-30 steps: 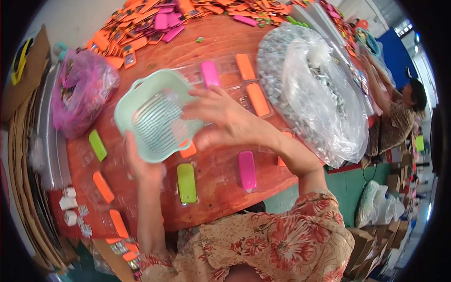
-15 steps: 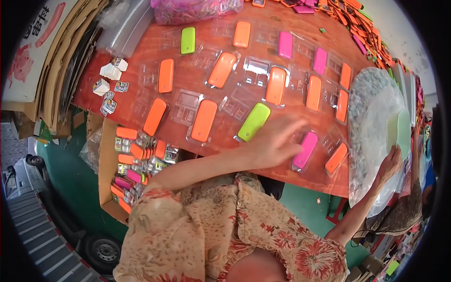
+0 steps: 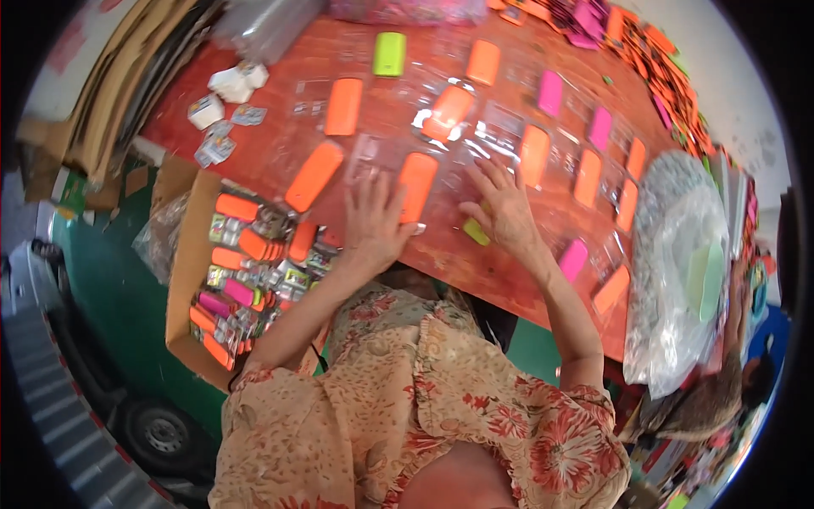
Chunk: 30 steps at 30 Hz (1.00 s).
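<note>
My left hand [image 3: 376,222] lies palm down on the near part of the table, fingers spread over a clear plastic blister shell. Its thumb reaches the lower end of an orange oblong case [image 3: 420,180]. To its right, my right hand [image 3: 510,219] stretches its fingers over another clear shell and covers most of a lime-green case [image 3: 476,232]; whether it presses on the case cannot be seen. An orange case [image 3: 533,154] lies just beyond that hand, and a pink case [image 3: 573,260] to its right. More orange, pink and green cases sit in clear shells in slanting rows.
A cardboard box [image 3: 182,293] of packed items stands at the left below the red table [image 3: 500,267]. Small card stacks [image 3: 206,111] lie at the far left. A plastic bag [image 3: 670,280] with a pale green container [image 3: 704,284] rests at the right. Loose coloured pieces [image 3: 649,68] heap at the far right.
My left hand has drawn back leftward from near the pink case. My right hand has let go of the pale green container and come left over the lime-green case.
</note>
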Motion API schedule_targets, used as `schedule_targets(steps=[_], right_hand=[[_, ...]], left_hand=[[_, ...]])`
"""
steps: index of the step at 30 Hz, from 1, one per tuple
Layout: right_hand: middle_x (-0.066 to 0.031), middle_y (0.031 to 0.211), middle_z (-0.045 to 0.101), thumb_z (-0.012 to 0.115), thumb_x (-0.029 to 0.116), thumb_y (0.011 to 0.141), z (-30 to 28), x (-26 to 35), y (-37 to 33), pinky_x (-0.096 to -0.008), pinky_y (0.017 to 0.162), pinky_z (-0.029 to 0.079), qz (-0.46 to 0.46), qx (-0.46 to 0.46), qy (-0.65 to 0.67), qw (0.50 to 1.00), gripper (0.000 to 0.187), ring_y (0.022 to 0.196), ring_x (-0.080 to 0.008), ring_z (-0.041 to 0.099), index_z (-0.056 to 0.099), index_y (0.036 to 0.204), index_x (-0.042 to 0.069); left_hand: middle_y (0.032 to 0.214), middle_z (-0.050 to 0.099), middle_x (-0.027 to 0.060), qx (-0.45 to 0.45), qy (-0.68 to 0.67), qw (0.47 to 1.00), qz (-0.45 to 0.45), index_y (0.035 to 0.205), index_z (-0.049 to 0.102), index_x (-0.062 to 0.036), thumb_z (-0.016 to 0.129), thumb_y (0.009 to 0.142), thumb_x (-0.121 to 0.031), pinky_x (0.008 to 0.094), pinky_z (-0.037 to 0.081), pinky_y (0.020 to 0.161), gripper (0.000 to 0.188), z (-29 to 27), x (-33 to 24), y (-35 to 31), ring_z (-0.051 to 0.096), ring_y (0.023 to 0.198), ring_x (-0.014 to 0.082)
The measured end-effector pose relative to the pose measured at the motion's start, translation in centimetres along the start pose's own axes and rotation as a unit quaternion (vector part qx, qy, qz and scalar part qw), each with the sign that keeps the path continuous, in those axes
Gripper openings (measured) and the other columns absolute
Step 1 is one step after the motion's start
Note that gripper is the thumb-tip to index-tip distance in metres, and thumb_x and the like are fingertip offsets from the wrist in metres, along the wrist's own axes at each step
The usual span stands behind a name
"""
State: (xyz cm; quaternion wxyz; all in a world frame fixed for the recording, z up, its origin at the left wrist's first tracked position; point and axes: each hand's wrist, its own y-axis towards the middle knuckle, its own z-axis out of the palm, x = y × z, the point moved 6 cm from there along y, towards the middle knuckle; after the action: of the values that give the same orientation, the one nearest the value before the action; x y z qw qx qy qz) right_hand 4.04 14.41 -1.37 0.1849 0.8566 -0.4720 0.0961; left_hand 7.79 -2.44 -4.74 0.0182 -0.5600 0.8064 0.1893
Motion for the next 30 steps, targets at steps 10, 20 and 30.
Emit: schedule_targets(steps=[10,20,30], right_hand=[[-0.0121,0.114,0.043,0.059,0.028,0.071,0.8,0.9,0.8,-0.0516,0.095,0.019,-0.042,0.070,-0.035,0.996,0.037,0.116,-0.0326,0.030,0.054,0.102,0.008],[-0.0112,0.102,0.051,0.056,0.009,0.070,5.7,12.1,10.9,-0.0435,0.084,0.033,-0.198,-0.018,0.064,0.978,0.027,0.104,-0.0309,0.043,0.052,0.096,0.003],[-0.0114,0.100,0.049,0.052,0.014,0.071,7.6,13.2,11.2,-0.0486,0.084,0.032,-0.222,0.041,-0.043,0.973,0.023,0.103,-0.0315,0.041,0.052,0.091,0.003]], left_hand=[[0.125,0.025,0.0229,-0.066,-0.076,0.991,-0.088,0.120,0.036,-0.0058,0.050,0.075,-0.037,0.0594,0.018,0.089,0.057,-2.4,0.5,-0.3,0.021,0.118,0.0411],[0.122,0.029,0.0246,-0.073,0.019,0.977,-0.202,0.118,0.036,-0.0019,0.053,0.075,-0.026,0.0559,0.025,0.086,0.053,-4.1,9.0,-4.7,0.027,0.111,0.0445],[0.125,0.022,0.0254,-0.064,-0.014,0.964,-0.258,0.122,0.033,-0.0051,0.059,0.070,-0.030,0.0591,0.021,0.088,0.062,-3.0,7.1,-4.6,0.022,0.115,0.0446]])
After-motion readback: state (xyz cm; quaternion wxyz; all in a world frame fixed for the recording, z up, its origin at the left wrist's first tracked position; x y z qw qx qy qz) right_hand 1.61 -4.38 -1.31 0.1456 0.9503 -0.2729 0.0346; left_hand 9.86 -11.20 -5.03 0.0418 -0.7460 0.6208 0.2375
